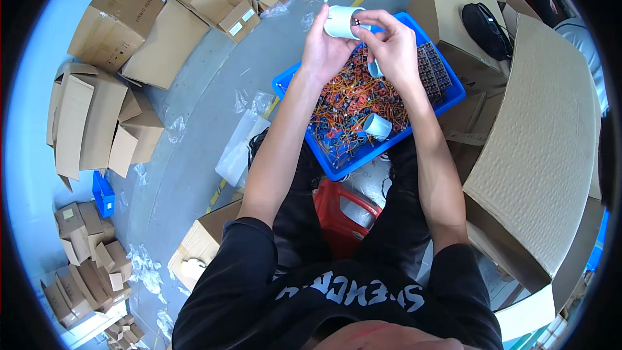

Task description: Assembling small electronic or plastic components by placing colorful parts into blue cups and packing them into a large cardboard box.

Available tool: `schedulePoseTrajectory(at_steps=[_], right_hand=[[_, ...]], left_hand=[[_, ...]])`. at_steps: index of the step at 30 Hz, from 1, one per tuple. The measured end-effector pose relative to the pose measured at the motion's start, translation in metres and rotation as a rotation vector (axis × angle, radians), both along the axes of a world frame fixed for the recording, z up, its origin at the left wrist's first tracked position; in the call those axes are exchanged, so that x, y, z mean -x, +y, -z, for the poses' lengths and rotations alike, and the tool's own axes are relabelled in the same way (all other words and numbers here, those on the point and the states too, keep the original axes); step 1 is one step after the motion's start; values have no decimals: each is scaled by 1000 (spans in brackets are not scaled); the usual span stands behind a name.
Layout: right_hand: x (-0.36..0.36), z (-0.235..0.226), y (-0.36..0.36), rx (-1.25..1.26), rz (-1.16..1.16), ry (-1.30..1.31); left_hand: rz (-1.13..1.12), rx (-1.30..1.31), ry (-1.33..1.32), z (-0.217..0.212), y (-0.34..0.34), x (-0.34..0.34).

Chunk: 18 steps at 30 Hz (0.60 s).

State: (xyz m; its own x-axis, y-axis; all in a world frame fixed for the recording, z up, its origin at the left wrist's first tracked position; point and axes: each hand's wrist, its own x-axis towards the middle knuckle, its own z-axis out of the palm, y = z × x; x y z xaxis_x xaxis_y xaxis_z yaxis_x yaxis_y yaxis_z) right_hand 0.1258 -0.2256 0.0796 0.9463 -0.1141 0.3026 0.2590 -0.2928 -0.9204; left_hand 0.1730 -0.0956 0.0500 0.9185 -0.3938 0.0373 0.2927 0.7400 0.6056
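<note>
White cup: held up by the far edge of a blue tray, tipped on its side with the mouth toward the right. Grasped in the left hand, fingers wrapped about its wall. Reaching to that mouth with the right hand, thumb and fingertips pinched together on a small dark part, too tiny to tell its exact kind.

Filled below with a loose heap of wired parts, mostly orange, red and dark blue. Lying tilted on the heap, near side: a second cup. Half hidden beneath the right hand: a third cup. Stacked along the tray's right side: dark gridded panels.

Set between the legs: a red stool. Standing at the right: a large cardboard box, near a black pouch.
</note>
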Motion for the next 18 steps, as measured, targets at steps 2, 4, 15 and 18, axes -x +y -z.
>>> schedulePoseTrajectory(at_steps=[2,4,15,18], right_hand=[[-2,3,0,55,37,-65],[-3,7,-2,175,107,-191],[5,5,-5,451,76,-252],[5,7,-8,482,58,-241]], left_hand=[[93,22,-44,-1,-1,1],[117,21,-36,-2,-5,3],[101,-173,-7,22,-7,-8],[84,-227,-13,25,-10,-8]])
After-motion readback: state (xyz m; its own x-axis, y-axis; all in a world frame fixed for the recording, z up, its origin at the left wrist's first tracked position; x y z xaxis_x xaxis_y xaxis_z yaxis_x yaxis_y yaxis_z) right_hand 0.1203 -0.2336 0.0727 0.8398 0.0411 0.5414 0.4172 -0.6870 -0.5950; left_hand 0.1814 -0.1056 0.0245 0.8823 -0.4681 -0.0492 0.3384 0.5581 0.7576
